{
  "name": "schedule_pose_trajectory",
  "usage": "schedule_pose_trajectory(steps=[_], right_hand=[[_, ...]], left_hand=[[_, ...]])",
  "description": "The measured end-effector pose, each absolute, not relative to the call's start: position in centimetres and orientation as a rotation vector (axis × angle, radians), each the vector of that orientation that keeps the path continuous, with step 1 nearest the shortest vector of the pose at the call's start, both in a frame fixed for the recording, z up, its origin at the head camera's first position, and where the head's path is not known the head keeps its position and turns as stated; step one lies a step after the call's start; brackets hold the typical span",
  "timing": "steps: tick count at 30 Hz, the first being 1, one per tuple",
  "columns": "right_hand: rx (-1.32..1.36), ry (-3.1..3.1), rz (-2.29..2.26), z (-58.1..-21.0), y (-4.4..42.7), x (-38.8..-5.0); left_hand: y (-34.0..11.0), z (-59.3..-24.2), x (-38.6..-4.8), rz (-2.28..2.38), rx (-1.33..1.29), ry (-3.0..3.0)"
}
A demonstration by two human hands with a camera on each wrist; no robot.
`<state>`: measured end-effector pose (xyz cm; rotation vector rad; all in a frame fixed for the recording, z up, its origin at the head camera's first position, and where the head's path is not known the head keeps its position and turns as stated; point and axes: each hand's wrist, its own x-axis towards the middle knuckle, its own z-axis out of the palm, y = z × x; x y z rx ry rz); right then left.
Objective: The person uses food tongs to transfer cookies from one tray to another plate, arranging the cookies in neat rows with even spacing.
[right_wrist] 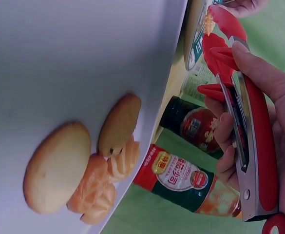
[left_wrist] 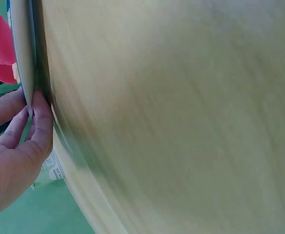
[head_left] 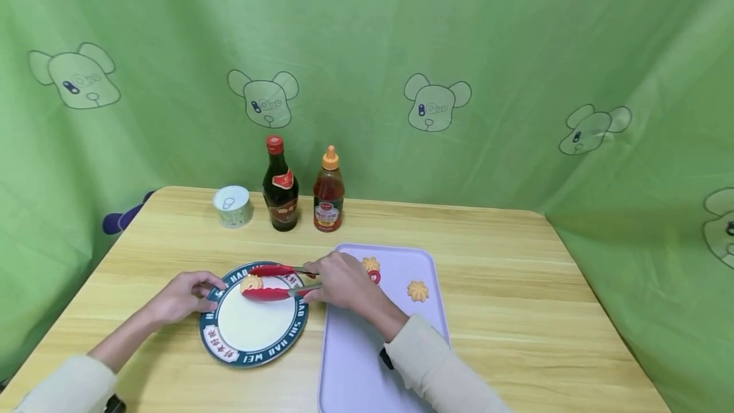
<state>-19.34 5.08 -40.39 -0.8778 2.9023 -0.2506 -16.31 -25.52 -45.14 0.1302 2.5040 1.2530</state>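
Observation:
My left hand (head_left: pixel 182 298) pinches the left rim of a round plate (head_left: pixel 252 357) with a dark green lettered border. In the left wrist view, the plate's edge (left_wrist: pixel 28 73) sits between thumb and fingers. My right hand (head_left: pixel 342 280) grips red-tipped tongs (head_left: pixel 269 294) that reach over the plate. Between the tong tips is a piped cookie (head_left: pixel 251 283), over the plate's upper left part; whether it touches the plate I cannot tell. The right wrist view shows the tongs' red-covered metal arms (right_wrist: pixel 260 141) within the curled fingers of that hand.
A lilac tray (head_left: pixel 352 362) lies right of the plate, holding piped cookies (head_left: pixel 418 290) and smooth oval pieces (right_wrist: pixel 59 168), partly hidden by my right arm. Behind stand a can (head_left: pixel 232 207), a dark bottle (head_left: pixel 281 193) and a sauce bottle (head_left: pixel 329 196). Green curtain (head_left: pixel 367 37) hangs behind.

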Motion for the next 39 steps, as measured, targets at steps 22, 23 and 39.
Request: schedule_pose_trajectory(steps=[22,23,39], right_hand=[[-0.831,2.916,-0.395,-39.4,8.3,-18.7],[-0.819,2.919,-0.404,-39.3,8.8,-18.7],[-0.649,3.051,-0.519,-38.9,17.6,-19.3]], left_hand=[[-25.7,-45.0,-16.6,1.239,0.117,2.501],[-25.7,-45.0,-16.6,1.235,0.117,2.506],[-25.4,-45.1,-16.6,1.21,0.112,2.54]])
